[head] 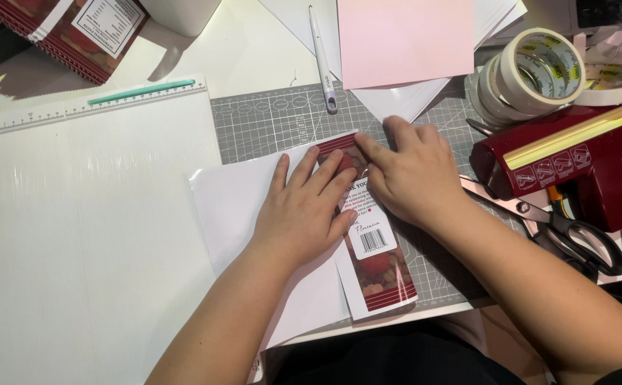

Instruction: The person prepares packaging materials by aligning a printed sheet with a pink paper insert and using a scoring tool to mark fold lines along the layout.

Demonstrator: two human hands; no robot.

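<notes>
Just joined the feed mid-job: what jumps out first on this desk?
At centre, the left hand and right hand press flat on a dark red printed label strip, which lies on a white sheet over the grey cutting mat. To the right sit a dark red tape dispenser, masking tape rolls and black-handled scissors. A white scoring board fills the left side.

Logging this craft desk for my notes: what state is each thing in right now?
Red printed paper strip: flat, pressed under both hands.
White paper sheet: flat under the strip.
Left hand: open, palm down on the strip.
Right hand: fingertips pressing the strip.
Black-handled scissors: blades look closed.
White pen: lying flat.
</notes>
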